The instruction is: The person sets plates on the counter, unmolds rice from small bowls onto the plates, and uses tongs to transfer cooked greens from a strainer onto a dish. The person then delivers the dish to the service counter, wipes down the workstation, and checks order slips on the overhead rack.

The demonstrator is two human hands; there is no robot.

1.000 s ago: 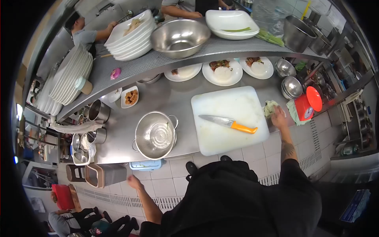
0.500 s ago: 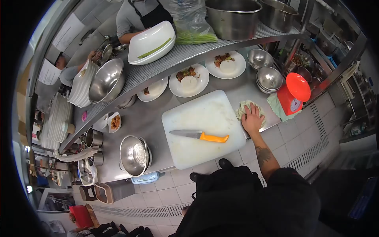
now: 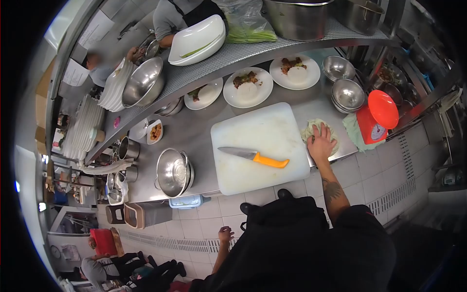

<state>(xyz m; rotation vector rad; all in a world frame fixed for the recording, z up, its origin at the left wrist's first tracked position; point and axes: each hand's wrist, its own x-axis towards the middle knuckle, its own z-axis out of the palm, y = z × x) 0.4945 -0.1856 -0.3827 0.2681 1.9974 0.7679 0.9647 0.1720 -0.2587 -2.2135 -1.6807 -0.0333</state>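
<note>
My right hand (image 3: 321,142) presses down on a pale, bunched cleaning cloth (image 3: 310,128), its fingers curved over it, near the counter's front edge. Left of it lies a white cutting board (image 3: 243,177). On the board rests a knife (image 3: 270,161) with an orange handle, its blade pointing left. My left hand (image 3: 225,234) hangs low beside my body, away from the counter, fingers loosely apart and nothing visible in them. A red kitchen scale (image 3: 372,121) stands right of the cloth, on a green cloth (image 3: 354,132).
Plates of rice and meat (image 3: 248,87) line the back of the counter (image 3: 204,146) under a metal shelf (image 3: 219,70). Steel bowls (image 3: 348,95) stand behind the scale. A colander (image 3: 171,171) sits at left. Across the shelf is a co-worker (image 3: 168,22); other people (image 3: 112,265) are at lower left.
The camera view has shifted, so the counter appears further right and slightly higher. My left hand has come more fully into view. My right hand stays on the cloth; the knife lies still.
</note>
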